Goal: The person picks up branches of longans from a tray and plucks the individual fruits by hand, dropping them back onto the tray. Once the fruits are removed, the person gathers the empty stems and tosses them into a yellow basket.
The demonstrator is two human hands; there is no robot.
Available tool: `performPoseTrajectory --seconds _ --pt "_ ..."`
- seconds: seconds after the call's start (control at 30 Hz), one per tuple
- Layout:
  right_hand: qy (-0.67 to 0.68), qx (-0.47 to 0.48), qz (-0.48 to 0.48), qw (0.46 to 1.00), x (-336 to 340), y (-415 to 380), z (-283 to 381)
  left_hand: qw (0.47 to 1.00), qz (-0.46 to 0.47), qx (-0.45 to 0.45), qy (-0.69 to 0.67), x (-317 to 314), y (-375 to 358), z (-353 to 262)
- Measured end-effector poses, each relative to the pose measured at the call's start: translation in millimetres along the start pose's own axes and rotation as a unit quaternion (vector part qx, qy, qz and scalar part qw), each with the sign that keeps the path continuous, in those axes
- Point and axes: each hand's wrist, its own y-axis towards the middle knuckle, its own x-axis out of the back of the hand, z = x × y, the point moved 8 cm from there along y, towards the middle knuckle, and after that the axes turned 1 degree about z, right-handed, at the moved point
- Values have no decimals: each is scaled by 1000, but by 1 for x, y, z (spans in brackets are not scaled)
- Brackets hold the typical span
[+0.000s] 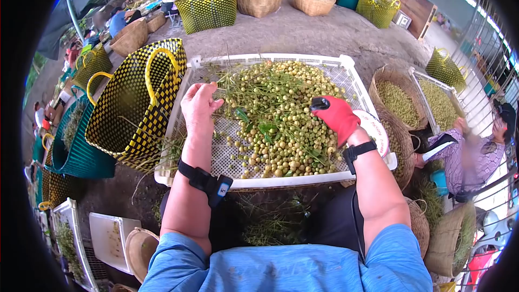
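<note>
A white plastic tray in front of me holds a heap of small round yellow-green fruits with thin green stems and a few leaves. My left hand, bare, is over the tray's left part with its fingers curled together; thin stems lie beside the fingertips, and what the fingers hold is too small to make out. My right hand wears a red glove and is at the heap's right side, its fingers closed around a small black tool that points left.
A black-and-yellow woven basket stands left of the tray. Wicker baskets of fruit and a seated person are at the right. More baskets and people are at the back. A white bin stands at lower left.
</note>
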Motion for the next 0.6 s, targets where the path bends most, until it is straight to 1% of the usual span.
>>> performPoseTrajectory --seconds 0.03,0.07,0.1,0.13,0.17,0.2,0.23,0.3,0.33,0.4,0.47,0.5,0.53,0.57,0.6 --pt "-5 2 67 998 -2 -5 17 999 9 29 -42 -2 -2 4" --pt "-92 -35 124 987 -1 -13 30 996 30 60 -60 -8 -7 10" --pt "-91 -34 123 988 3 -19 45 996 31 59 -60 -11 -9 14" --pt "-201 -18 191 961 -5 -27 57 984 64 127 -109 -22 -13 31" --pt "-307 -1 256 917 -15 -36 60 963 98 194 -158 -32 -20 48" --pt "-348 20 278 895 -27 -42 56 955 138 213 -151 -39 -25 59" --pt "-348 19 278 895 -37 -47 53 942 149 254 -164 -46 -34 71" --pt "-442 63 262 855 -62 -52 52 932 131 309 -136 -54 -47 91" --pt "-451 6 259 854 -76 -44 42 918 128 340 -157 -60 -56 93" --pt "-465 30 225 856 -95 -36 27 923 119 336 -146 -60 -57 96" --pt "-469 33 205 859 -86 -28 30 934 85 316 -142 -56 -53 94" --pt "-367 -13 175 913 -69 -20 26 934 86 316 -143 -54 -51 96" --pt "-260 -58 142 953 -52 -16 22 943 113 285 -133 -53 -45 95" --pt "-264 -55 140 953 -49 -12 14 950 140 251 -123 -57 -43 85" --pt "-170 -67 66 981 -37 -5 5 957 126 243 -93 -57 -47 81"
